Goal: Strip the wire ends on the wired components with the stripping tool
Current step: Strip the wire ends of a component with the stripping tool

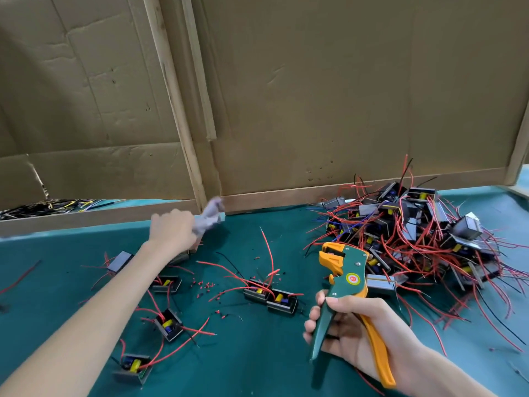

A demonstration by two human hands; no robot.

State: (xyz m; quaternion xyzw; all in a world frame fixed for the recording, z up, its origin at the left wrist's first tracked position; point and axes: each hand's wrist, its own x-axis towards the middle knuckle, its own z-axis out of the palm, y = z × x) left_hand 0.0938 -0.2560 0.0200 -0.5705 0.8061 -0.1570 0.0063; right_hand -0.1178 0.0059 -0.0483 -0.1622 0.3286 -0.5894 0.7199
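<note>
The head view shows a teal-covered worktop [257,353] backed by a brown cardboard wall [315,96]. The right hand [352,328], near the front edge, is wrapped around the handles of the green-and-orange wire stripping tool [347,277]. The tool's head points up and away with nothing between its jaws. The left hand [171,229] reaches to the back edge, its fingers curled on a pale grey blurred object [210,216]. I cannot tell whether that is a component case or something else.

A tangled heap of black boxed components with red wires [415,233] fills the back right corner. Several loose boxed components [169,325] lie spread over the left and middle of the worktop. Small red insulation scraps [204,286] lie among them, which suggests these are already done.

This looks like a pause between pieces, with no wire at the tool. Next, the left hand needs to free itself and pick a component from the heap. It must then feed one wire end squarely into the tool's head before the right hand squeezes.
</note>
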